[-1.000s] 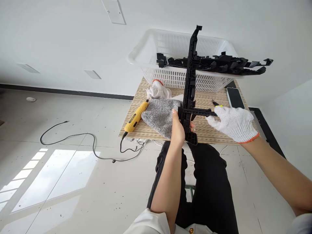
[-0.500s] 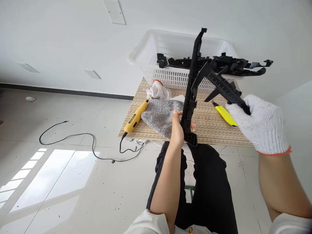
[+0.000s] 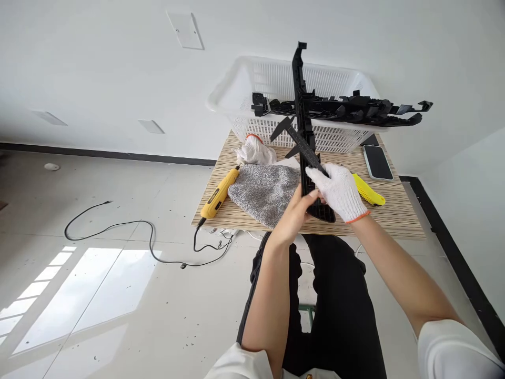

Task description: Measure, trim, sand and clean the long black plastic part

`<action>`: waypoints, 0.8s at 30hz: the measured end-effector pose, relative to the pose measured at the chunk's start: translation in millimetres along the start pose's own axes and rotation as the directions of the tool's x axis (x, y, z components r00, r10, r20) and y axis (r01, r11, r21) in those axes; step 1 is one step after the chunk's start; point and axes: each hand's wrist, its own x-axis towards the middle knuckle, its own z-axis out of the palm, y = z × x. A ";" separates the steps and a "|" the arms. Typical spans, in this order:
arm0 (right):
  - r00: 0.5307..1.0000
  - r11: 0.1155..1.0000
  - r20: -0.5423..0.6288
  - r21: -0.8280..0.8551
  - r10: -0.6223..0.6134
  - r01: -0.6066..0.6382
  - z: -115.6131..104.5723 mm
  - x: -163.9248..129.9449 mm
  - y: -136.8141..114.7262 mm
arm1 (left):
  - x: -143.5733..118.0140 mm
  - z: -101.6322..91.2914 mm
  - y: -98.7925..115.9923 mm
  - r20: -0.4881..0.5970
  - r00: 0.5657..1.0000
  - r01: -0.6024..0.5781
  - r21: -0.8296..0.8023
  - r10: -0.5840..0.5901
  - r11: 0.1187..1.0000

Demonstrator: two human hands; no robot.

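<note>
Now the right hand (image 3: 337,190), clutching the caliper (image 3: 302,143), has moved over the strip (image 3: 299,79) the left hand (image 3: 294,216) grips

The counter (image 3: 404,223) has a wood-toned top with fine stripes. A white slatted basket (image 3: 260,129) stands along its far side. Toward the left lie a yellow corded tool (image 3: 218,197), a grey speckled cloth (image 3: 262,192) and, just behind the cloth, a crumpled white glove (image 3: 256,153) with an orange edge. Toward the right lie a yellow-handled cutter (image 3: 367,191) and, beyond it, a phone (image 3: 377,162) with a dark screen.
</note>
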 end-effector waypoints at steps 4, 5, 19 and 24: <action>0.996 0.997 -0.055 -0.044 -0.070 0.067 -15.9 1.6 -1.0 | -1.3 -1.5 3.3 -0.034 0.998 -0.046 0.075 0.048 0.996; 0.993 0.992 -0.064 -0.081 -0.102 0.097 -22.8 -0.5 0.2 | -1.3 -2.6 3.6 -0.056 0.997 -0.049 0.066 0.053 0.997; 0.964 0.587 0.078 -0.780 -0.254 0.217 -75.6 -19.2 27.8 | 0.3 -5.7 2.0 -0.179 0.977 -0.109 0.060 0.118 0.992; 0.960 0.593 0.112 -0.766 -0.257 0.248 -66.4 -15.2 20.1 | 0.4 -8.8 0.4 -0.159 0.980 -0.105 0.092 0.118 0.990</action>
